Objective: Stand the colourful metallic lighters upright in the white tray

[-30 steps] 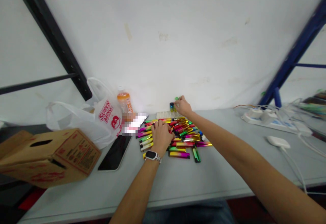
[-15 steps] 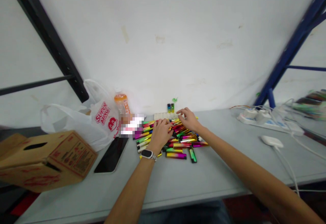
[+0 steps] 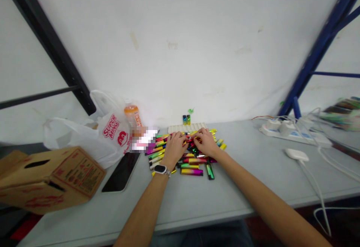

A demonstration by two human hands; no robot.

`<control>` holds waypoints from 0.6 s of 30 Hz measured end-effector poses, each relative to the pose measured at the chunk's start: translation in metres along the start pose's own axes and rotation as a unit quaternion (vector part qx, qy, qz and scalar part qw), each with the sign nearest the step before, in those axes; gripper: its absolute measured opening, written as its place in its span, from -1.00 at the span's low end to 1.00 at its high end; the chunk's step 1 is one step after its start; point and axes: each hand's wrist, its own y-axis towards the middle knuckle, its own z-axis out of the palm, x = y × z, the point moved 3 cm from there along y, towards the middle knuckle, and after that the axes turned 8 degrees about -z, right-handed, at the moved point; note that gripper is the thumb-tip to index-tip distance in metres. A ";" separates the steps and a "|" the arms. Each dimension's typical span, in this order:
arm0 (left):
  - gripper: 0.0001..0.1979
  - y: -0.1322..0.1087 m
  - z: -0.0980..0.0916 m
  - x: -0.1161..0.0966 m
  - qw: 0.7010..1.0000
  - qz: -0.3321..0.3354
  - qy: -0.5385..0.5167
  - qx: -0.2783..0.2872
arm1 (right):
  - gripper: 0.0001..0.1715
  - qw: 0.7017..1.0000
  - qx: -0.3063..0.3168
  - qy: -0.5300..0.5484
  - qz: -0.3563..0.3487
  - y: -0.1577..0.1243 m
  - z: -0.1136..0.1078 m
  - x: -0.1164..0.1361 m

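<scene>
A loose heap of shiny, many-coloured lighters [image 3: 191,172] lies on the table in front of me. My left hand [image 3: 174,147], with a watch [image 3: 161,169] at the wrist, rests over the heap's left part, fingers curled. Close beside it, my right hand [image 3: 206,142] bends down into the heap, thumb and fingers drawn together. Between the fingertips of both hands shows a reddish lighter [image 3: 190,138], partly hidden. Just behind the hands is a white tray [image 3: 180,127] with a grid of holes. Two lighters [image 3: 186,120] stand upright at its back edge.
To the left are a cardboard box [image 3: 75,175], a white plastic bag [image 3: 97,136], a dark phone [image 3: 122,172] and an orange-capped bottle [image 3: 131,114]. A power strip [image 3: 295,133] and a white charger [image 3: 296,154] with cables lie to the right. A wall [image 3: 197,52] rises behind.
My right hand has come down and nearer from the tray to the heap, close to my left hand. The left hand stays over the lighters. The view has shifted slightly.
</scene>
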 end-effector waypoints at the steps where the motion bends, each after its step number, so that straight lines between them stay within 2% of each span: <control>1: -0.84 0.000 -0.001 0.001 1.000 0.000 -0.021 -0.010 | -0.77 1.000 -0.008 0.006 0.006 0.000 0.000 0.000; 4: -0.83 0.001 -0.006 0.003 0.989 0.002 -0.136 -0.050 | -0.79 0.998 -0.048 0.035 0.019 -0.001 -0.005 0.000; 6: -0.84 0.001 -0.010 0.002 0.965 -0.006 -0.250 -0.083 | -0.79 0.995 -0.073 0.065 0.023 -0.002 -0.010 0.000; 8: -0.83 -0.001 -0.013 0.000 0.920 -0.027 -0.375 -0.113 | -0.78 0.990 -0.093 0.101 0.023 -0.003 -0.016 0.001; 11: -0.77 -0.004 -0.013 -0.008 0.826 -0.063 -0.543 -0.136 | -0.78 0.983 -0.116 0.143 0.025 -0.004 -0.022 0.002; 14: -0.69 -0.008 -0.009 -0.018 0.755 -0.089 -0.639 -0.119 | -0.79 0.976 -0.129 0.172 0.024 -0.005 -0.022 0.004; 18: -0.58 -0.011 0.000 -0.026 0.718 -0.131 -0.680 -0.062 | -0.80 0.972 -0.121 0.200 0.015 -0.005 -0.018 0.008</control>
